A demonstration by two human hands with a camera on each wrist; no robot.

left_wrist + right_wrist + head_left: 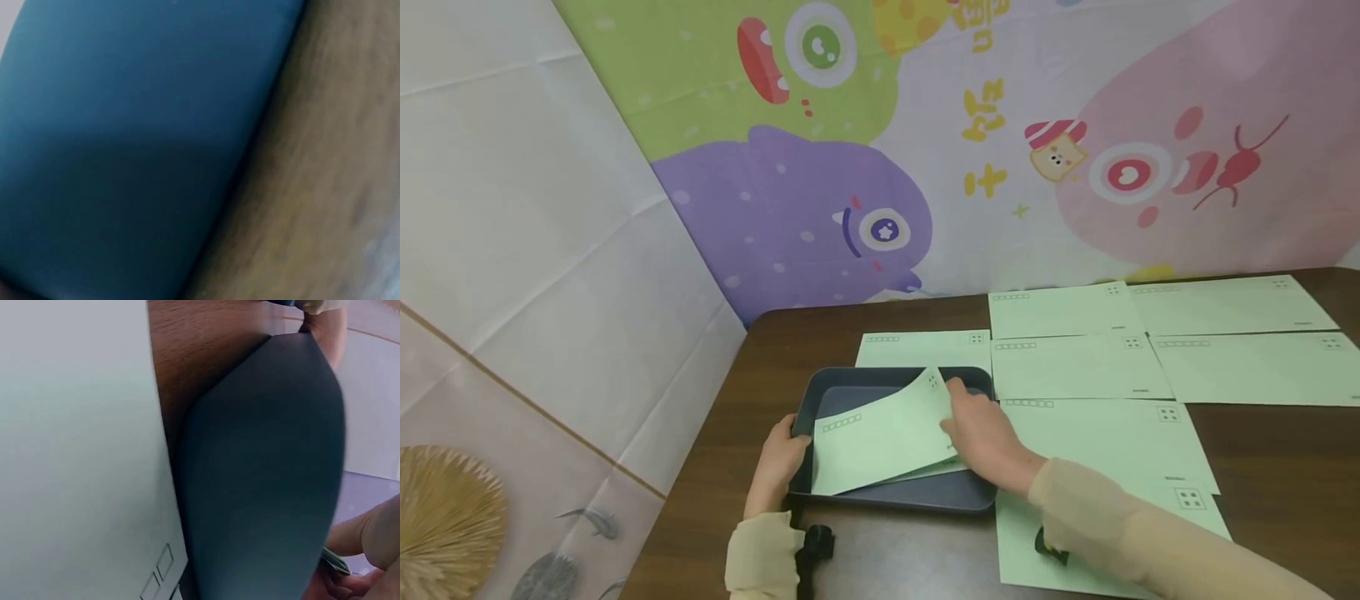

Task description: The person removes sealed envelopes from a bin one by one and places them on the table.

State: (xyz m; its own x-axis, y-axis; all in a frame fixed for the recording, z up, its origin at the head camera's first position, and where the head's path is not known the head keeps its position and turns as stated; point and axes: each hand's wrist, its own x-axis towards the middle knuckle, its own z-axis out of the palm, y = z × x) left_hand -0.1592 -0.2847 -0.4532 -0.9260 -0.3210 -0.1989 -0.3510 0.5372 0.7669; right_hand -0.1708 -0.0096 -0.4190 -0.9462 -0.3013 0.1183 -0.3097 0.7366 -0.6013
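A dark blue-grey tray (898, 501) stands on the table with light green envelopes in it. My left hand (781, 462) grips the tray's left wall, thumb over the rim. At the tray's right end my right hand (988, 433) pinches the right side of an envelope (876, 446), which bends upward there; at least one more lies beneath it. In the left wrist view the tray's outer wall (144, 94) fills much of the picture and the left hand is barely seen. The right wrist view shows the right hand (359, 578) over the tray wall (262, 469), at a green paper edge.
Several green envelopes lie flat in rows on the brown table (715, 442), including one behind the tray (917, 347) and one at the front right (1060, 554). A cartoon-printed cloth (820, 183) hangs behind the table; a white panel (550, 208) stands at left.
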